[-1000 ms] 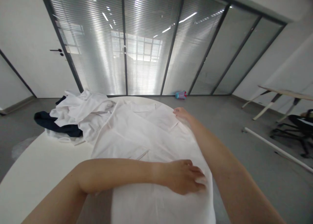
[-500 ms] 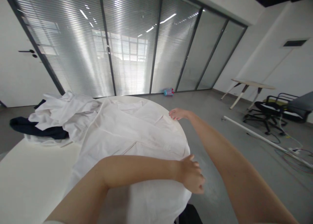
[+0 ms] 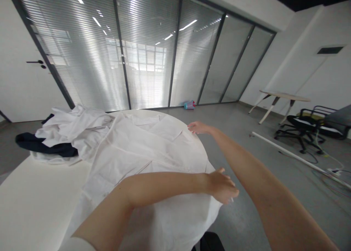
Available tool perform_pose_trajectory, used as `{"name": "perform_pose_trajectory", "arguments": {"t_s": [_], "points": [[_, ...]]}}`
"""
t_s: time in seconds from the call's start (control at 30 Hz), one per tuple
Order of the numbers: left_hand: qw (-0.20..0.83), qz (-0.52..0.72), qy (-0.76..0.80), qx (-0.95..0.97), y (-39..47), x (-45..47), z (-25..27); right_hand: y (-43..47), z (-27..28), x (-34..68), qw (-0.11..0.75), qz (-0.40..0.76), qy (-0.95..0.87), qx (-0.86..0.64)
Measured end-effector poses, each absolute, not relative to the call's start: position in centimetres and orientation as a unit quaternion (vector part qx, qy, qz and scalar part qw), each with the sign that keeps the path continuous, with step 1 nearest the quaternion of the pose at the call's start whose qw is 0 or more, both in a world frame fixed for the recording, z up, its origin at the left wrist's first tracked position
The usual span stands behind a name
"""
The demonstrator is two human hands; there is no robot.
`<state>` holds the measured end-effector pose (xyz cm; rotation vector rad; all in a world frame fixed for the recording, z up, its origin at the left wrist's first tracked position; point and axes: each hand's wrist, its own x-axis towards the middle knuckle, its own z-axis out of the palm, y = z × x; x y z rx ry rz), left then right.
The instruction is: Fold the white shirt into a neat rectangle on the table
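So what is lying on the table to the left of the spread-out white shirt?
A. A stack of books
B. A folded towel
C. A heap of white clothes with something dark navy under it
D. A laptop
C: a rumpled heap of white clothes sits left of the white shirt, with a dark navy garment beneath it on the table.

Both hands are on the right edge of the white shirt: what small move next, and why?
Probably fold that edge inward. The right hand holds the white shirt at its far edge, the left hand at its near edge, which overhangs the table.
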<state>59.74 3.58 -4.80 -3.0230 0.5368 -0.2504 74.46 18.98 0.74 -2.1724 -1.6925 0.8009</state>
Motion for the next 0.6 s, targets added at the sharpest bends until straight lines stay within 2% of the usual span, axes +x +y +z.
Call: {"name": "perform_pose_trajectory", "arguments": {"t_s": [0.13,0.23,0.4,0.6], "points": [[-0.014,-0.161,0.187,-0.969,5.7,55.0,1.7,18.0,2.1,76.5,0.145,0.277,-0.574,-0.757],[-0.001,-0.2,0.175,-0.964,6.9,49.1,4.5,18.0,2.5,77.1,0.155,0.281,-0.56,-0.763],[0.065,-0.231,0.159,-0.958,6.1,41.5,3.5,21.1,1.5,74.3,0.178,0.266,-0.506,-0.801],[0.05,-0.271,0.132,-0.952,4.6,38.5,0.2,27.7,-1.3,68.7,0.165,0.223,-0.5,-0.82]]}}
